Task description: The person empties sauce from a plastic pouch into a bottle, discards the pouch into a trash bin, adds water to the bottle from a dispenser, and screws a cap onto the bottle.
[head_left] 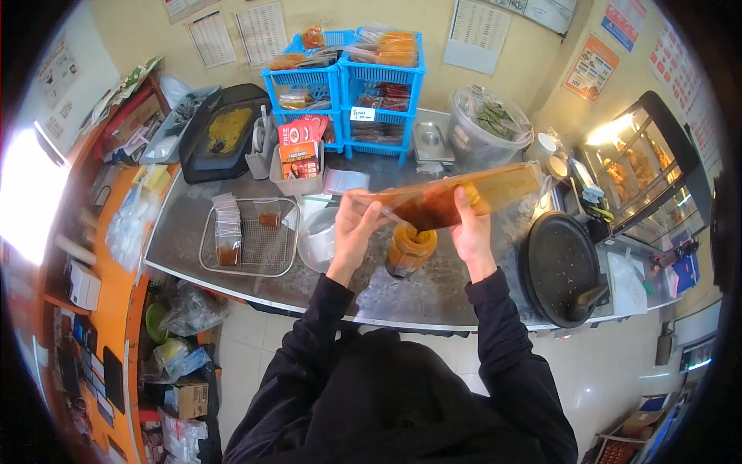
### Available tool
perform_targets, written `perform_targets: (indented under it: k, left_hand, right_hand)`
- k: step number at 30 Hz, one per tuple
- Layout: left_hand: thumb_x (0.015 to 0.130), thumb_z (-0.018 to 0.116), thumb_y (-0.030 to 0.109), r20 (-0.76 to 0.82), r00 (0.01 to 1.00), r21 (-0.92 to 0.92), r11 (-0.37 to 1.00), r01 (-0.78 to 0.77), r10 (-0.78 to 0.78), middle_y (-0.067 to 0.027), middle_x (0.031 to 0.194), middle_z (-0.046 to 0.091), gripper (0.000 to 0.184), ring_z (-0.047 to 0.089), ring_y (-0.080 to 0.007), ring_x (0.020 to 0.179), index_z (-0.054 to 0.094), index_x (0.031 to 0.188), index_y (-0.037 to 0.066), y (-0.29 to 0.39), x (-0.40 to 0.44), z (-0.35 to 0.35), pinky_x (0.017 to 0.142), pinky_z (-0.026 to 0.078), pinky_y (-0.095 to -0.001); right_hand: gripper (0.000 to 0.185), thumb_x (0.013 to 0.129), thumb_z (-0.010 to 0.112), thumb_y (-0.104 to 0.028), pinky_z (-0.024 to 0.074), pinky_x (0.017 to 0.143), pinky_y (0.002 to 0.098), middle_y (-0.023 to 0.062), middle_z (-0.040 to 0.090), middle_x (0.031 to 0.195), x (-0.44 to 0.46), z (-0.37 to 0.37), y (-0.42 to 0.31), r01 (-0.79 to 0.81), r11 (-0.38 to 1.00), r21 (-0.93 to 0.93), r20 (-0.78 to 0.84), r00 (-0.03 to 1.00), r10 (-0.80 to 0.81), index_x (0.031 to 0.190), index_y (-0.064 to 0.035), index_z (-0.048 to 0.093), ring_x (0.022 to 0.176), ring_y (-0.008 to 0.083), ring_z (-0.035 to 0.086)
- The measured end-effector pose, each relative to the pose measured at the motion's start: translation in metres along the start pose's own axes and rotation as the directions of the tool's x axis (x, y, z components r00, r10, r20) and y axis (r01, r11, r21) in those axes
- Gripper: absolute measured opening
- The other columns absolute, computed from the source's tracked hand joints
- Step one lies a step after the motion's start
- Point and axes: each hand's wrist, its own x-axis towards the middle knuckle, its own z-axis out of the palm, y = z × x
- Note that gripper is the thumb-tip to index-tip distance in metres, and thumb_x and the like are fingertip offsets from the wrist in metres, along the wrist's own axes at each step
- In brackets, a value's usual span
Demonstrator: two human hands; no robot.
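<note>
A long clear plastic bag of reddish-brown sauce (pixel 433 214) is stretched sideways between my hands above the counter. My left hand (pixel 357 224) pinches its left end. Around its underside and right part closes my right hand (pixel 471 232), thumb on the front. Directly below stands a jar (pixel 410 251) with orange-brown sauce on its rim and walls; the bag's lower edge hangs at the mouth, and I cannot tell if they touch. A clear round tub (pixel 318 240) sits left of the jar.
A wire basket (pixel 270 251) with small sauce packets lies at left. Blue stacked baskets (pixel 382 77) of packets stand behind. At right are a black round pan (pixel 564 267), a lidded bucket (pixel 487 139) and a lit glass cabinet (pixel 638 162). The metal counter (pixel 464 298) ends at my front.
</note>
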Motion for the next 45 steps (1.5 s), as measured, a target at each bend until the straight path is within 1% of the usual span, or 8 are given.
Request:
perform_targets:
  k: [6,11,20,33,36,39,42,45]
  left_hand:
    - [0.100,0.061,0.015,0.331,0.924,0.298,0.907,-0.296,0.193,-0.0106,0.126,0.064,0.023,0.059,-0.0259,0.121,0.070,0.115,0.001,0.007,-0.009,-0.003,0.105,0.042,-0.0395]
    - [0.100,0.060,0.018,0.258,0.966,0.288,0.956,-0.061,-0.016,-0.0129,0.125,0.068,0.029,0.061,-0.0153,0.113,0.070,0.117,-0.003,0.008,0.002,0.012,0.100,0.045,-0.0308]
    - [0.101,0.059,0.018,0.222,0.975,0.315,0.948,-0.050,-0.022,-0.0121,0.125,0.068,0.029,0.063,-0.0129,0.108,0.070,0.117,-0.003,0.006,0.003,0.014,0.096,0.047,-0.0280]
    - [0.095,0.064,0.004,0.184,0.978,0.171,0.983,0.069,-0.100,-0.0154,0.134,0.061,0.026,0.058,-0.0195,0.122,0.069,0.118,-0.005,-0.010,0.007,0.007,0.105,0.045,-0.0332]
    - [0.085,0.075,0.009,0.213,0.947,0.412,0.856,-0.311,0.242,-0.0170,0.146,0.051,0.039,0.048,-0.0235,0.134,0.067,0.122,-0.001,0.005,0.007,0.013,0.111,0.037,-0.0365]
    - [0.078,0.081,0.012,0.303,0.803,0.806,0.312,-0.503,0.513,-0.0204,0.151,0.041,0.055,0.038,-0.0321,0.142,0.059,0.127,0.003,0.053,0.004,0.031,0.115,0.029,-0.0430]
    - [0.072,0.086,0.020,0.439,0.777,0.751,0.291,-0.593,0.451,-0.0209,0.145,0.047,0.071,0.040,-0.0338,0.140,0.053,0.133,0.005,0.079,0.017,0.056,0.114,0.028,-0.0438]
    - [0.087,0.074,0.020,0.470,0.860,0.808,0.295,-0.511,0.200,-0.0139,0.110,0.069,0.033,0.065,-0.0261,0.102,0.065,0.112,0.001,0.073,0.033,0.067,0.087,0.050,-0.0382]
  right_hand:
    - [0.033,0.099,0.064,-0.021,0.0549,0.092,0.0387,0.0100,0.070,0.114,0.007,0.002,-0.012,-0.056,0.995,0.086,-0.002,0.998,0.057,0.124,-0.0019,0.059,0.102,0.0240,0.069]
    - [0.038,0.098,0.064,-0.023,0.0519,0.095,0.0371,0.0084,0.066,0.122,-0.001,-0.002,0.001,-0.064,0.998,-0.008,-0.067,0.996,0.064,0.130,-0.0024,0.058,0.112,0.0203,0.063]
    - [0.078,0.098,0.066,-0.023,0.0503,0.099,0.0405,0.0128,0.041,0.145,0.021,-0.026,-0.077,0.307,0.822,-0.480,-0.185,0.881,-0.436,0.156,-0.0173,0.014,0.122,0.0230,0.052]
    - [0.067,0.097,0.063,-0.007,0.0550,0.054,0.0278,0.0097,0.063,0.098,0.026,-0.054,-0.040,-0.040,0.951,-0.306,-0.273,0.961,-0.047,0.147,-0.0184,0.021,0.071,0.0140,0.064]
    - [0.063,0.098,0.062,-0.008,0.0540,0.053,0.0258,0.0099,0.062,0.101,0.017,-0.032,-0.047,0.067,0.916,-0.395,-0.283,0.940,-0.191,0.146,-0.0173,0.022,0.072,0.0118,0.064]
    - [0.064,0.098,0.062,-0.010,0.0535,0.057,0.0254,0.0112,0.061,0.105,0.009,-0.022,-0.044,0.193,0.839,-0.509,-0.288,0.880,-0.377,0.147,-0.0149,0.020,0.075,0.0123,0.064]
    - [0.067,0.099,0.061,-0.010,0.0541,0.072,0.0303,0.0157,0.059,0.113,0.003,-0.018,-0.040,0.308,0.795,-0.522,-0.203,0.861,-0.467,0.148,-0.0133,0.015,0.084,0.0165,0.064]
    - [0.065,0.099,0.059,-0.006,0.0468,0.094,0.0372,0.0207,0.047,0.131,-0.007,-0.008,-0.030,0.430,0.703,-0.566,-0.141,0.790,-0.597,0.147,-0.0120,0.017,0.112,0.0230,0.056]
